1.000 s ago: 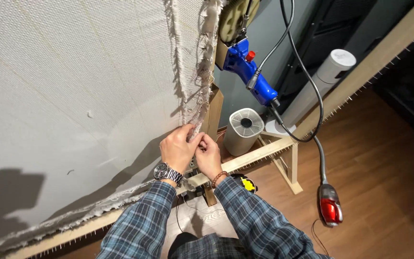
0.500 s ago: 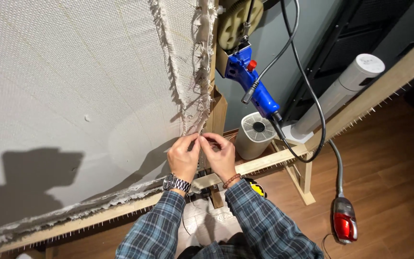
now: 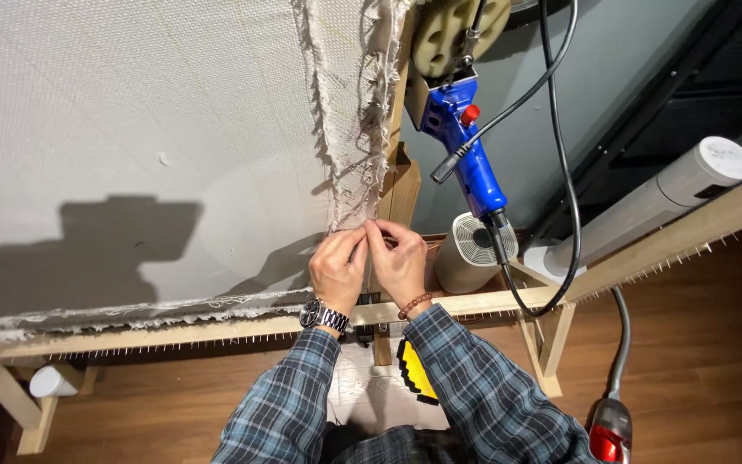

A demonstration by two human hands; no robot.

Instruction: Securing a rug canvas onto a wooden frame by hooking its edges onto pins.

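Observation:
A large sheet of off-white woven backing cloth (image 3: pixel 148 112) is stretched on a wooden frame (image 3: pixel 216 329). Its right edge (image 3: pixel 349 129) is frayed and hangs in loose threads. My left hand (image 3: pixel 337 269), with a wristwatch, and my right hand (image 3: pixel 398 262), with a bead bracelet, meet at the lower end of that frayed edge. Both pinch the cloth edge between thumb and fingers, fingertips touching. Both sleeves are blue plaid.
A blue tufting gun (image 3: pixel 464 142) hangs to the right of the frame, its black cable (image 3: pixel 560 163) looping down. Behind stand a small white fan (image 3: pixel 472 251) and a white cylinder (image 3: pixel 672 193). A red vacuum head (image 3: pixel 610 430) lies on the wooden floor. Nail strips line the frame rails.
My head has moved closer and the view has shifted left and down. My hands have stayed at the frayed edge, drawing together to pinch it.

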